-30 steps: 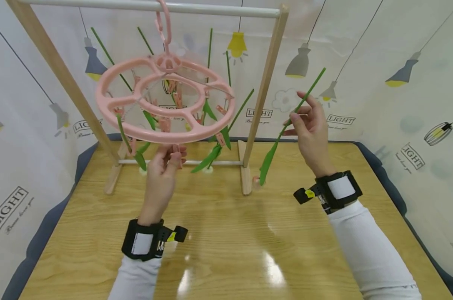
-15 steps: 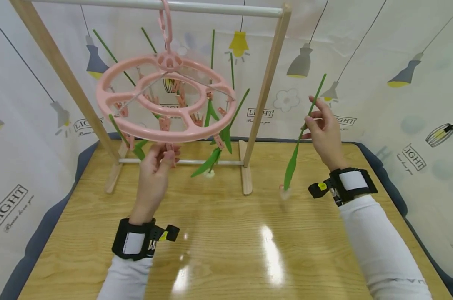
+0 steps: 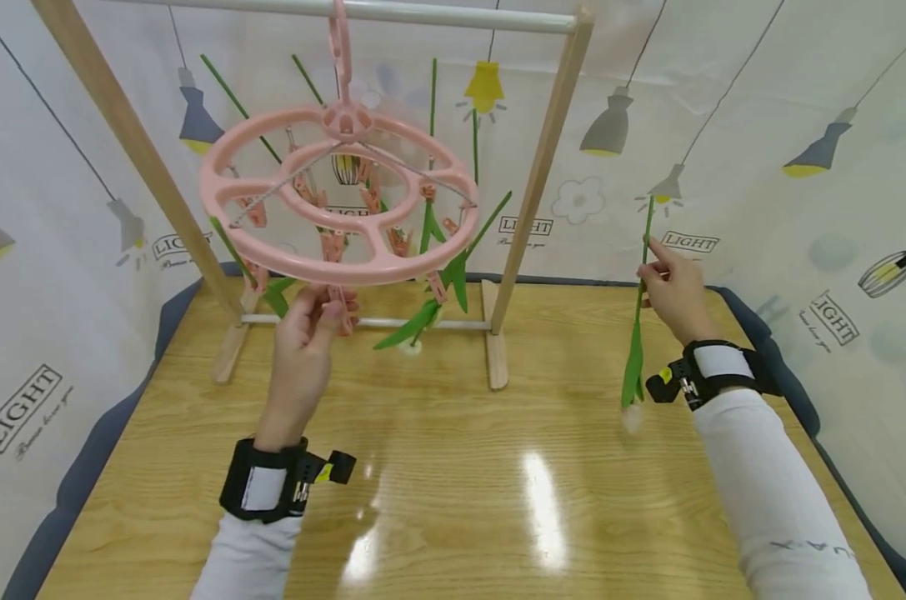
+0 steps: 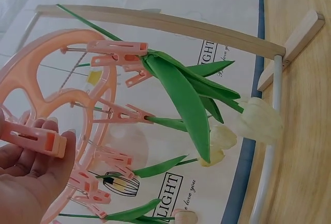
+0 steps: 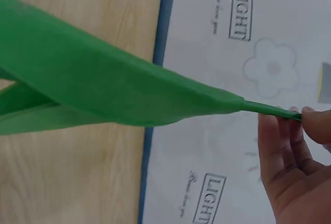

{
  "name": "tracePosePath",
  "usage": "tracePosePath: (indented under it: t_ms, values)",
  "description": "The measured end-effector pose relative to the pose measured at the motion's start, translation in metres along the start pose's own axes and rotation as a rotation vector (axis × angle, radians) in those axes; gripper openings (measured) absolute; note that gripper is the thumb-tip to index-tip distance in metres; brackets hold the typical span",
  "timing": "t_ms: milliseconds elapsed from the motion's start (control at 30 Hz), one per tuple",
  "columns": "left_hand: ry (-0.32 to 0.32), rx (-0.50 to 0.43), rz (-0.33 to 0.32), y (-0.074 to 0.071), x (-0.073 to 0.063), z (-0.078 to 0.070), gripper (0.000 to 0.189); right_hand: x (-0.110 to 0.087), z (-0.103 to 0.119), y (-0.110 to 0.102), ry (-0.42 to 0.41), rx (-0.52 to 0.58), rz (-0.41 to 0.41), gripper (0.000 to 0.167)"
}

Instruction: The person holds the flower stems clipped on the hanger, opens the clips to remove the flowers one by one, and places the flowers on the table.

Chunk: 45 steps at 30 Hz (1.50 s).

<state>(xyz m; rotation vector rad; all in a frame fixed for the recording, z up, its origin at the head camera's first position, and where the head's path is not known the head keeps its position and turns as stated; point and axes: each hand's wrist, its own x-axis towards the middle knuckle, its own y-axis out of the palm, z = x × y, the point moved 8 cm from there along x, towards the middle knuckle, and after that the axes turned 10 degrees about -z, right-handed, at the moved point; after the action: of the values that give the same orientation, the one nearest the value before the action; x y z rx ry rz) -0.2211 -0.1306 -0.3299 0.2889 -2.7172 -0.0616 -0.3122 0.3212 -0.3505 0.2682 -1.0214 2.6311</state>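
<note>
At the front of a round pink clip hanger (image 3: 340, 271), my left hand (image 3: 298, 350) pinches a hanging pink clothespin (image 4: 33, 139) between thumb and fingers. My right hand (image 3: 676, 292), off to the right over the table, pinches the thin green stem of an artificial tulip (image 3: 633, 367). That tulip hangs head down, its pale bloom blurred and its broad leaf (image 5: 119, 87) filling much of the right wrist view. Several other tulips hang upside down from the hanger's clothespins, among them a white tulip (image 4: 260, 120) in the left wrist view.
The hanger hooks over the white top bar (image 3: 460, 15) of a rack with wooden posts (image 3: 546, 158) and feet on a wood-grain table (image 3: 453, 467). Behind is a pale backdrop (image 3: 768, 225) printed with lamps.
My right hand has moved right and lower with the tulip, whose slanted stem now hangs nearly vertical. My left hand has shifted slightly left, still holding the clothespin.
</note>
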Motion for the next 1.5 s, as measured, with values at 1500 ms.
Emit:
tracePosePath:
  t_ms: [1500]
  values:
    - [-0.029, -0.03, 0.013, 0.003, 0.0, 0.002, 0.015, -0.052, -0.109, 0.057, 0.027, -0.497, 0.209, 0.046]
